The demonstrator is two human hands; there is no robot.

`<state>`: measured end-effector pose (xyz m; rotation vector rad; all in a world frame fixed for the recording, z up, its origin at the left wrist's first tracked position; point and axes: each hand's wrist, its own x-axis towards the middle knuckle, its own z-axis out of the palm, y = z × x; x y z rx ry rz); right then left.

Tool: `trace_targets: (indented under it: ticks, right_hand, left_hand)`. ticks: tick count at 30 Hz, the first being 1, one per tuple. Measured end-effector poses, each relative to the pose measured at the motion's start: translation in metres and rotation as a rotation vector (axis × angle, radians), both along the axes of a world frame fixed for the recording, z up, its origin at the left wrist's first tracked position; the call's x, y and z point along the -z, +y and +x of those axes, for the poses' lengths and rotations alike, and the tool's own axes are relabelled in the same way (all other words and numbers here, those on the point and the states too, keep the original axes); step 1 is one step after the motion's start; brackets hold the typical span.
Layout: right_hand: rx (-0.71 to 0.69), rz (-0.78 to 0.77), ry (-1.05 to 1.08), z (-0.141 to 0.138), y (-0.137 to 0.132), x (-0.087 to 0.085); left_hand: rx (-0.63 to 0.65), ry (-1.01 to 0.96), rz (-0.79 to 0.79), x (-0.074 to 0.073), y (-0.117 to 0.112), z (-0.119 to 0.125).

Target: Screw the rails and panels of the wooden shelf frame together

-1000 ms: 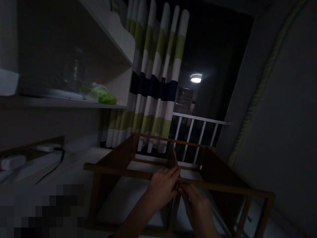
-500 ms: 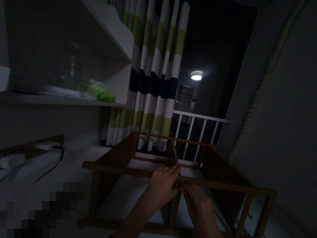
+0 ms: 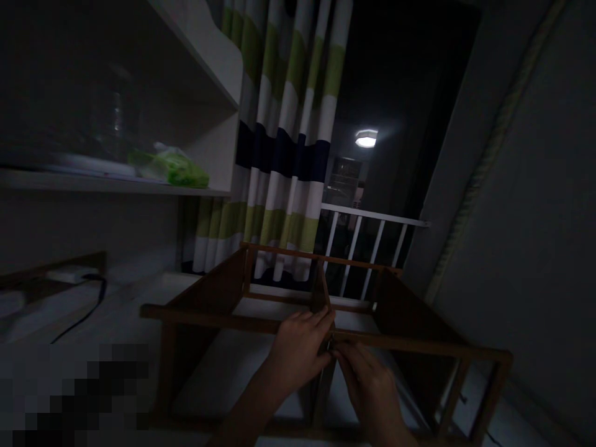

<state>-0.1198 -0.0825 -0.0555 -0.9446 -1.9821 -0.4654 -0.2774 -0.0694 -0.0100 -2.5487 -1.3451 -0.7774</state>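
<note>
A brown wooden frame point(image 3: 205, 318), like an unfinished cabinet or rack, stands in front of me with a middle divider board point(image 3: 322, 284). My left hand point(image 3: 298, 346) is wrapped over the front rail where the divider meets it, fingers on top and thumb below. Close beside it, my right hand point(image 3: 370, 377) is closed in a pinch just under the rail, fingertips at the joint. A tiny shiny spot shows there, but what the right fingers hold is too dark and small to name.
A white shelf point(image 3: 186, 188) on the left bears a green plastic packet point(image 3: 189, 172) and a clear bottle point(image 3: 116, 118). Below it is a power strip with a plug and dark cord point(image 3: 100, 292). Behind the frame hang a striped curtain point(image 3: 284, 152) and a white railing point(image 3: 367, 214).
The whole view has shifted slightly, with everything a little farther left. Both hands stay at the same joint, and their grip looks almost unchanged.
</note>
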Motion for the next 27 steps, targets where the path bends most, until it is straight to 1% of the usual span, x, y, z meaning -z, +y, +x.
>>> trace_targets:
  ticks: [12,15,19,23,27]
  right_hand:
    - [-0.039,-0.038,0.056,-0.003,0.0,0.001]
    - [-0.033,-0.07,0.072,-0.005,-0.001,0.001]
    - [-0.028,-0.154,0.126,-0.007,-0.002,0.002]
    - [-0.063,-0.24,0.228,-0.01,-0.004,0.001]
    - [-0.09,-0.413,0.398,-0.014,-0.007,-0.001]
  left_hand:
    - [-0.008,-0.008,-0.014,0.002,0.0,0.0]
    - [-0.005,-0.014,-0.016,0.002,0.0,0.0]
    - [-0.005,-0.01,-0.033,0.001,-0.001,0.0]
    - [-0.003,0.003,-0.045,-0.002,-0.002,-0.001]
    - [0.023,0.012,-0.064,-0.005,-0.002,-0.003]
